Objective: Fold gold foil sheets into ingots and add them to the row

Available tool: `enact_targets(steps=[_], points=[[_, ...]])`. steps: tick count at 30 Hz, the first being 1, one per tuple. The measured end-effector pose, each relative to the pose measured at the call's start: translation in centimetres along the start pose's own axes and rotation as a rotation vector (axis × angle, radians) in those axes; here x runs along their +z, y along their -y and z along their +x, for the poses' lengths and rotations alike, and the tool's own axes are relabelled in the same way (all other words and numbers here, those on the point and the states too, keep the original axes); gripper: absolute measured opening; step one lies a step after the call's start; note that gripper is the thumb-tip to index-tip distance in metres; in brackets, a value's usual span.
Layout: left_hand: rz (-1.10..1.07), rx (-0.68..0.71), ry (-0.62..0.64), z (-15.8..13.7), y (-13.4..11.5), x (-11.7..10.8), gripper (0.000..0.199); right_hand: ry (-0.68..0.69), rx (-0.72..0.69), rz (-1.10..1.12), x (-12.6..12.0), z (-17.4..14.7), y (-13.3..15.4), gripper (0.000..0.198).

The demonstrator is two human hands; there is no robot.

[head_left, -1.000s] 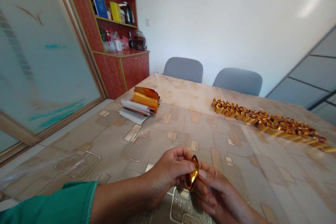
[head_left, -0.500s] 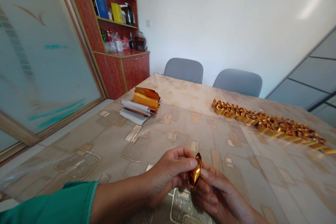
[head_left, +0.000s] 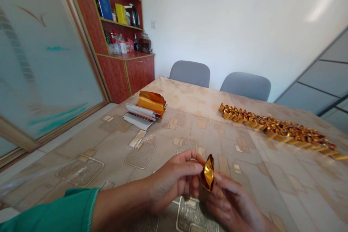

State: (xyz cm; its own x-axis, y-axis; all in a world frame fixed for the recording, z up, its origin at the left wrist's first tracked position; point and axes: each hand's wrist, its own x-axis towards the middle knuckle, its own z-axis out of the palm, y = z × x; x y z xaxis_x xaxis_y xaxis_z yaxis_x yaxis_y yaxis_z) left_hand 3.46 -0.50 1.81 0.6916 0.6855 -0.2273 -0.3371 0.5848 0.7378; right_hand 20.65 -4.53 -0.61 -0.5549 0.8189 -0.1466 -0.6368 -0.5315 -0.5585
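Observation:
A folded gold paper ingot (head_left: 208, 173), shiny and boat-shaped, is held upright over the near part of the table. My left hand (head_left: 176, 174) pinches its left side between thumb and fingers. On the opposite side, my right hand (head_left: 228, 195) has its thumb and fingertips closed at the ingot's lower right edge. Farther off to the left lies a curled stack of gold foil paper sheets (head_left: 151, 102) with white undersides. Rows of finished gold paper ingots (head_left: 272, 125), packed tightly side by side, run along the right of the table.
A patterned cover lies over the table (head_left: 108, 152). Two grey chairs (head_left: 189, 73) stand at its far side. Behind on the left is a red-brown cabinet (head_left: 140, 72) beside a frosted sliding door (head_left: 51, 54).
Both hands have shifted slightly to the right with the paper ingot. It has turned a little, so more of its bright inner face shows, and its middle looks more open.

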Motion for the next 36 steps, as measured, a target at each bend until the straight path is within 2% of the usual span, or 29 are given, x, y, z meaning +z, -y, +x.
enact_targets(steps=[5, 8, 10, 14, 17, 20, 22, 24, 27, 31, 36], points=[[0.262, 0.111, 0.012, -0.3, -0.7, -0.4, 0.036, -0.025, -0.01, 0.06, 0.2, -0.2, 0.7, 0.018], [0.404, 0.151, 0.049, -0.3, -1.0, -1.0, 0.059, 0.0, 0.004, 0.092, -0.2, -0.4, 0.9, 0.019], [0.413, 0.131, 0.108, -0.1, -0.9, -1.3, 0.07, 0.02, 0.027, 0.11, -0.4, -0.5, 0.9, 0.02], [0.322, 0.14, 0.124, 0.7, -0.3, -1.5, 0.049, -0.002, 0.03, 0.079, -0.7, -0.6, 0.6, 0.019], [0.292, 0.223, 0.02, 1.2, 0.0, -1.3, 0.043, -0.131, -0.053, -0.085, -0.5, -0.5, 0.5, 0.024], [0.374, 0.325, -0.104, 1.4, 0.1, -1.2, 0.036, -0.314, -0.293, -0.392, 0.2, -0.6, 0.5, 0.032], [0.425, 0.359, -0.152, 1.3, 0.2, -1.0, 0.033, -0.372, -0.428, -0.593, 0.7, -0.5, 0.5, 0.035], [0.431, 0.341, -0.147, 1.1, 0.4, -0.9, 0.033, -0.391, -0.506, -0.739, 1.2, -0.3, 0.4, 0.031], [0.381, 0.272, -0.067, 0.9, 0.7, -1.0, 0.033, -0.438, -0.589, -0.89, 1.5, -0.1, 0.4, 0.019], [0.345, 0.223, -0.032, 1.1, 0.9, -1.6, 0.029, -0.428, -0.631, -0.994, 1.4, -0.2, 0.4, 0.011], [0.355, 0.209, -0.067, 1.3, 0.9, -2.1, 0.024, -0.286, -0.565, -1.05, 1.1, -0.3, 0.5, 0.008]])
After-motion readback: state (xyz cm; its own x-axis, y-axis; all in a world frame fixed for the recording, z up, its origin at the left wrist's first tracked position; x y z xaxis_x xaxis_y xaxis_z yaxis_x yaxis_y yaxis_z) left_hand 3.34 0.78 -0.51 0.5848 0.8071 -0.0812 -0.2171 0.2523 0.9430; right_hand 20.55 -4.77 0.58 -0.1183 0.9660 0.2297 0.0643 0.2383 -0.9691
